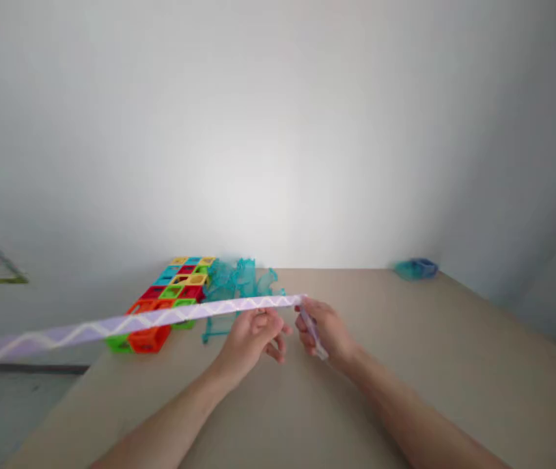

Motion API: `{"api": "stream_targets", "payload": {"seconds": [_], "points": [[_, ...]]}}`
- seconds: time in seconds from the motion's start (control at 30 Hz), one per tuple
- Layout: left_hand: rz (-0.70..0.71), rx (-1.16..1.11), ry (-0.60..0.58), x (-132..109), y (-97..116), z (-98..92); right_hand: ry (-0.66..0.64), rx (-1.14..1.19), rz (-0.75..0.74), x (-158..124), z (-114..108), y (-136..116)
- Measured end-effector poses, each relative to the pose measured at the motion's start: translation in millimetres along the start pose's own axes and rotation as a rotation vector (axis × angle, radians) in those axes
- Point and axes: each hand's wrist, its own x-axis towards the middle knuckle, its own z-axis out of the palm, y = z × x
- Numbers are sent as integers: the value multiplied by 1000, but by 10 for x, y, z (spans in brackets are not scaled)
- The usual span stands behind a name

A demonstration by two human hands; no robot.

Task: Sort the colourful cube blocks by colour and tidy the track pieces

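A long lilac track strip (126, 322) with a white zigzag line stretches from the far left edge of the view to the middle of the table. My left hand (253, 335) is closed under its right end, fingers curled around it. My right hand (329, 329) pinches a short lilac piece (313, 332) that hangs down from the strip's end. Both hands hover just above the beige table (405, 365).
A flat block of coloured square tiles (170, 296) in orange, green, red, yellow and blue lies at the table's far left. Clear teal plastic pieces (241, 280) stand beside it. A small blue object (417, 268) sits at the far right corner. A white wall stands behind.
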Motion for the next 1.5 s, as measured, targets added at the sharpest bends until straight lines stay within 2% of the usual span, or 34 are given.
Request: {"api": "stream_targets", "payload": {"seconds": [0.1, 0.23, 0.33, 0.43, 0.6, 0.77, 0.83, 0.9, 1.03, 1.17, 1.3, 1.4, 1.5], "points": [[74, 116, 194, 17, -44, -60, -125, 37, 4, -103, 242, 164], [194, 136, 323, 15, -63, -150, -264, -65, -232, -121, 401, 292], [237, 8, 307, -8, -35, -163, -258, -258, -441, -111, 383, 293], [211, -120, 299, -28, 18, -125, -221, -453, -550, -144, 345, 243], [150, -247, 309, -40, 78, -66, -215, -567, -627, -208, 342, 166], [130, -89, 117, -66, 43, -77, -171, -569, -597, -233, 313, 110], [162, -8, 91, -78, 33, -92, -182, -519, -541, -242, 326, 99], [188, 37, 123, -88, 36, -109, -211, -392, -434, -247, 365, 109], [172, 89, 177, -95, 60, -149, -348, 34, -136, -240, 425, 150], [159, 114, 53, -78, 55, -232, -521, 340, 212, -221, 305, 83], [190, 212, -86, -57, 46, -371, -773, 426, 564, -149, 90, -21], [260, 250, -265, -57, 105, -443, -991, 411, 716, -82, 6, -33], [322, 231, -382, -73, 192, -454, -1163, 342, 787, -79, 11, -55]]}}
